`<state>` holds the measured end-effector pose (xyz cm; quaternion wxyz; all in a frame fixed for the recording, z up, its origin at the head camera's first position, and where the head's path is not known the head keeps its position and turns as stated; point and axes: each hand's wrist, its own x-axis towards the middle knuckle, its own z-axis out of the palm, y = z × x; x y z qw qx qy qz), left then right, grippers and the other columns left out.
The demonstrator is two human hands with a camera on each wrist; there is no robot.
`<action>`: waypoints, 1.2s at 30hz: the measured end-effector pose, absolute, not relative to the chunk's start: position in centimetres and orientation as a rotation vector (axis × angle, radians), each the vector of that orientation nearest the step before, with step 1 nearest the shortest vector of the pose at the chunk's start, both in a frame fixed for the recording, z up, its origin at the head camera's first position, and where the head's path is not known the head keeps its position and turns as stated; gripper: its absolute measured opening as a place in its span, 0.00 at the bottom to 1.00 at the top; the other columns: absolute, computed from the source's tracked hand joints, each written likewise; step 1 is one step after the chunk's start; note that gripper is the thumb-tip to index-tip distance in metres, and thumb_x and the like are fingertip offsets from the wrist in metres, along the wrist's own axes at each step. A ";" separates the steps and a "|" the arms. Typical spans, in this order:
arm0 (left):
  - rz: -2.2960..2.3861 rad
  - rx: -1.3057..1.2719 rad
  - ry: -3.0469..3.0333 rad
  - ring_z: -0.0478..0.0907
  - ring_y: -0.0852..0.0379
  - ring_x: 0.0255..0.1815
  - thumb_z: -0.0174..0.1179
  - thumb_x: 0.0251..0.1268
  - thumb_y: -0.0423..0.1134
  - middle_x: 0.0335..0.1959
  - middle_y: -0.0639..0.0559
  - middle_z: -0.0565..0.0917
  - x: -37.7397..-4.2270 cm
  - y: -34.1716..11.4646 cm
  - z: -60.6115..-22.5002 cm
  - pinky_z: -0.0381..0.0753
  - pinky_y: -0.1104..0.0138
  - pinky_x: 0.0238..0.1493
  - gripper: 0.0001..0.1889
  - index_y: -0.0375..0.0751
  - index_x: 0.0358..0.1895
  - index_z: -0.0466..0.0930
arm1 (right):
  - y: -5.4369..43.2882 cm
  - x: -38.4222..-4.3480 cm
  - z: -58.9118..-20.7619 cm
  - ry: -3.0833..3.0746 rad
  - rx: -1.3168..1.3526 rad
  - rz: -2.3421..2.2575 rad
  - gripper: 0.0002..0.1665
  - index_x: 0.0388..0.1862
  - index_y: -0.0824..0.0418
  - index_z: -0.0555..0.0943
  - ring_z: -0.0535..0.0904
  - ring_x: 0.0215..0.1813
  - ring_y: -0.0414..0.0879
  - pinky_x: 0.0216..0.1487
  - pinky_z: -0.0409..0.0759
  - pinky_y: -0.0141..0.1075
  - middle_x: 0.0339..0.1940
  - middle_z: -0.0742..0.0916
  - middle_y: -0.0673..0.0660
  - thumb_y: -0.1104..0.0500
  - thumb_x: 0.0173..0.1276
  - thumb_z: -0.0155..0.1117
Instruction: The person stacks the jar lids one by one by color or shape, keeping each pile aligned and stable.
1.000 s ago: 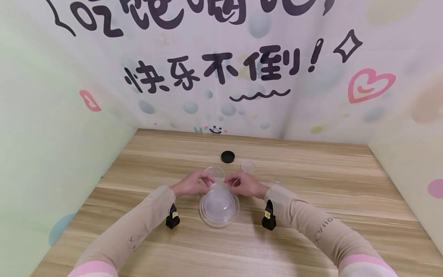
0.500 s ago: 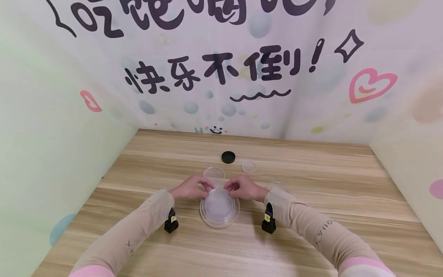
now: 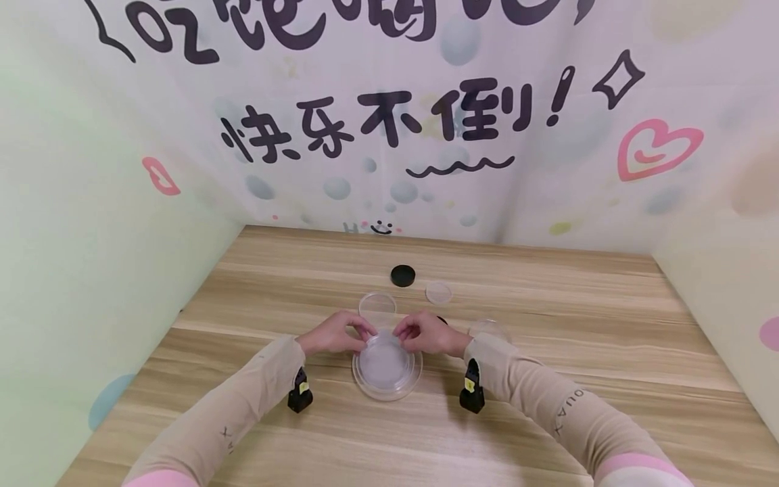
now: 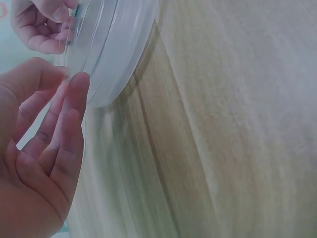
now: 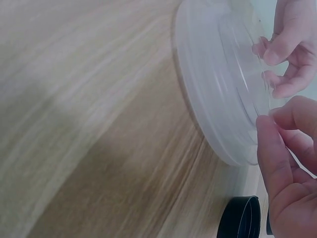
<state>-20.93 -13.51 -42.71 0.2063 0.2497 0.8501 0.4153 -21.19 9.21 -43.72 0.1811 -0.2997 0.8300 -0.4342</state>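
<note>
Pinches thin clear round plastic disc (image 3: pixel 385 357) at far rim with left hand (image 3: pixel 333 333) and right hand (image 3: pixel 429 333), equally near; lies bodyward, above wider clear round plastic dish (image 3: pixel 387 396).

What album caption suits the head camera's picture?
Left hand and right hand pinch the far edge of a clear round piece on a wider one, a black cap beyond.

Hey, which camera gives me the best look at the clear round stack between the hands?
The head view: it shows the stack from above, nearly whole, with the left hand and right hand at its far edge. Both wrist views give closer side looks, but the stack runs off the top of each picture.
</note>
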 end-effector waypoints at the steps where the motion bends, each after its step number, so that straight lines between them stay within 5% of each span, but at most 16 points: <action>1: 1.160 0.701 2.364 0.72 0.55 0.34 0.59 0.47 0.26 0.29 0.50 0.79 -20.9 -13.5 -42.8 0.74 0.71 0.29 0.13 0.32 0.40 0.79 | 9.2 -21.2 -43.7 2.345 -0.840 -1.221 0.11 0.37 0.72 0.78 0.76 0.33 0.39 0.34 0.76 0.26 0.30 0.82 0.58 0.71 0.52 0.59; 19: 1.219 0.693 2.316 0.73 0.46 0.36 0.57 0.48 0.22 0.33 0.34 0.78 -19.2 -13.0 -40.3 0.73 0.71 0.29 0.14 0.22 0.41 0.75 | 9.3 -20.9 -43.5 2.360 -0.851 -1.203 0.12 0.38 0.71 0.78 0.75 0.33 0.39 0.34 0.75 0.26 0.30 0.82 0.56 0.70 0.53 0.59; 36: 1.274 0.605 2.286 0.75 0.57 0.28 0.58 0.51 0.26 0.34 0.42 0.78 -20.7 -13.8 -43.0 0.77 0.63 0.29 0.15 0.27 0.45 0.75 | 9.3 -20.9 -43.9 2.297 -0.686 -1.318 0.10 0.41 0.71 0.77 0.75 0.27 0.40 0.29 0.79 0.32 0.29 0.81 0.56 0.68 0.60 0.55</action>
